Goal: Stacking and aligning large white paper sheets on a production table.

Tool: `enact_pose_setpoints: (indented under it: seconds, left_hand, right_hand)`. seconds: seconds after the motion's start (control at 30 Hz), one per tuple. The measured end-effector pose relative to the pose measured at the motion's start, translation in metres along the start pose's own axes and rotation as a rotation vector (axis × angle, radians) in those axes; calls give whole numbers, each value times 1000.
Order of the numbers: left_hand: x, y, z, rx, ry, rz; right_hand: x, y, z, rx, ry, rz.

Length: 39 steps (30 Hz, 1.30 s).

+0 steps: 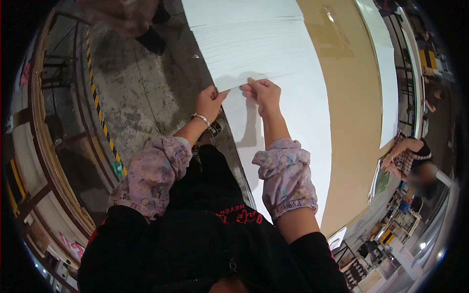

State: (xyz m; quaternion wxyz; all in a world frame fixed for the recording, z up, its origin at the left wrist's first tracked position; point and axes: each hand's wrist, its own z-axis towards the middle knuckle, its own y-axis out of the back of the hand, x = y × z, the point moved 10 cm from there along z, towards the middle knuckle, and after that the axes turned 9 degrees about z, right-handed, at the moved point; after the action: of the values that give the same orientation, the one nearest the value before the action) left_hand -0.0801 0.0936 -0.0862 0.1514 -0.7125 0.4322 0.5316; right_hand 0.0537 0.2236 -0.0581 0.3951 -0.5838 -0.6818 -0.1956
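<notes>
White sheets (249, 46) lie overlapped on the table, their near edges staggered in many thin lines. My left hand (209, 103) is at the left border of these sheets, thumb and fingers closed on the near corner of the front sheet. A short way to the right, my right hand (265, 96) has its thumb and fingertips pinched together at the same sheet's near edge, which looks slightly raised. Below both hands spreads a plain white surface (298, 127) with the hands' shadows on it. Patterned sleeve covers sit on both my forearms.
Brown board (354, 117) runs along the right of the white sheets, with another white sheet (386, 73) past it. At the far right a person (408, 151) stands with arms folded. To the left, concrete floor (141, 93) carries a black-and-yellow stripe (100, 115). Another person's dark shoe (151, 41) shows at the top.
</notes>
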Motion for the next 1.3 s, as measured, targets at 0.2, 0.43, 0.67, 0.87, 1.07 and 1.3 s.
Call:
enact_pose_setpoints:
  seconds: [0.2, 0.43, 0.67, 0.87, 1.07, 1.3]
  left_hand:
    - [-7, -4, -2, 63, 5, 117]
    - [-9, 0, 1, 32, -29, 135]
    - [-6, 2, 1, 18, -13, 103]
    - [-27, 15, -1, -86, -159, 391]
    - [-27, 14, -1, -59, -55, 244]
    - [-28, 21, -7, -10, 63, 223]
  right_hand:
    - [3, 5, 0, -1, 14, 5]
    - [4, 3, 3, -16, 46, -18]
    - [5, 1, 3, -50, 91, -61]
    - [70, 106, 39, -221, 617, -572]
    - [145, 188, 98, -499, 781, -1218]
    - [147, 167, 103, -413, 650, -1027]
